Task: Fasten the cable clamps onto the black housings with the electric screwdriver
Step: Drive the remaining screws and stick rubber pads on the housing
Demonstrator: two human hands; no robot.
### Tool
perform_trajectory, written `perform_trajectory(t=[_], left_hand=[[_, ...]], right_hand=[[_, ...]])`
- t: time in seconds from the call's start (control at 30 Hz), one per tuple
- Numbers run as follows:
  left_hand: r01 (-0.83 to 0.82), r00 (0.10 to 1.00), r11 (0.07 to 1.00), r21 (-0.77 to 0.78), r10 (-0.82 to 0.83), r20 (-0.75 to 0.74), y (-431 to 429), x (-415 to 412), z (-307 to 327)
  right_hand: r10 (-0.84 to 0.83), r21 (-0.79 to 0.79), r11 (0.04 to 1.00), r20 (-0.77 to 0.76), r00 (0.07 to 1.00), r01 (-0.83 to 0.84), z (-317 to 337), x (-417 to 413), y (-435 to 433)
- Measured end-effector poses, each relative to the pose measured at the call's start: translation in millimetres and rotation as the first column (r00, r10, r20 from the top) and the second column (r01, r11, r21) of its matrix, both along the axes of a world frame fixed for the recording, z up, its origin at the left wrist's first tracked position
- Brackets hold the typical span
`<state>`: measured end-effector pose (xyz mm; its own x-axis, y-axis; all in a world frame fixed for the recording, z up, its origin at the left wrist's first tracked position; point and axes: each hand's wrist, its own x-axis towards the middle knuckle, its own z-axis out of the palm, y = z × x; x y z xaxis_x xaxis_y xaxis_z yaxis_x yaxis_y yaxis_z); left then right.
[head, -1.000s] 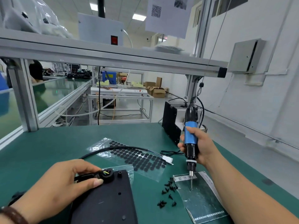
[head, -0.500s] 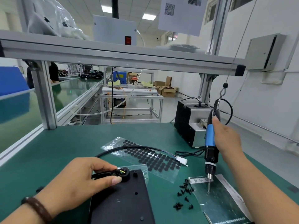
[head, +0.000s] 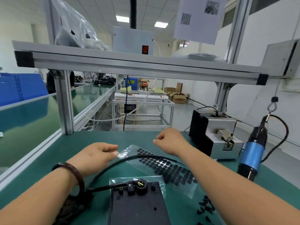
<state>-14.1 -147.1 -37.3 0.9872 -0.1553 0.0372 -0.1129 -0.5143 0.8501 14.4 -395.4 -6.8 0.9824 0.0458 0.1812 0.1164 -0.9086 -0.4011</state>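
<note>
Both my left hand [head: 97, 155] and right hand [head: 170, 141] hover loosely curled, empty, beyond the flat black plastic housing [head: 138, 207]; I'd pin its black cable clamp [head: 131, 187] before fetching the hanging blue-sleeved electric screwdriver [head: 253, 153].

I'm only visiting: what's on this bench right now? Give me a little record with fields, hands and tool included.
Left hand: over the bench, holds nothing
Right hand: raised, holds nothing
Electric screwdriver: hangs at the right, untouched
Black housing: lies nearest the person, cable running to its far end
Screws: loose, right of the housing
Pad sheet: beyond the housing
</note>
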Motion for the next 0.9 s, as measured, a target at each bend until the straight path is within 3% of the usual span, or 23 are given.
perform_trajectory(t=[0.1,0.17,0.27,0.4,0.6,0.73,0.9], left_hand=[[0.041,0.999,0.997,0.059,-0.039,-0.034,-8.6,11.7,-2.8],[0.119,0.993,0.968,0.222,-0.12,-0.007,-18.6,14.1,-5.4],[0.169,0.976,0.835,0.524,-0.216,0.03,-36.4,17.6,-10.3],[0.211,0.97,0.697,0.686,-0.236,-0.058,-52.1,26.4,-20.4],[0.177,0.972,0.649,0.74,-0.234,-0.027,-58.5,35.1,-30.3],[0.139,0.981,0.738,0.66,-0.194,0.01,-56.8,34.1,-33.9],[0.062,0.995,0.791,0.609,-0.097,0.025,-55.5,32.8,-38.8]], right_hand=[[-0.103,-0.153,0.985,-0.144,0.984,0.081,-16.9,37.5,22.5],[-0.148,-0.253,0.963,-0.212,0.966,0.092,-28.5,55.2,32.5],[-0.193,-0.346,0.933,-0.259,0.946,0.096,-36.9,69.8,42.9],[-0.198,-0.39,0.919,-0.311,0.93,0.065,-32.9,78.1,52.6],[-0.157,-0.321,0.947,-0.48,0.863,-0.006,-25.9,79.7,58.4],[-0.092,-0.369,0.92,-0.533,0.841,-0.133,-20.1,75.1,64.2],[-0.095,-0.411,0.895,-0.55,0.83,-0.171,-13.0,65.6,71.4]])
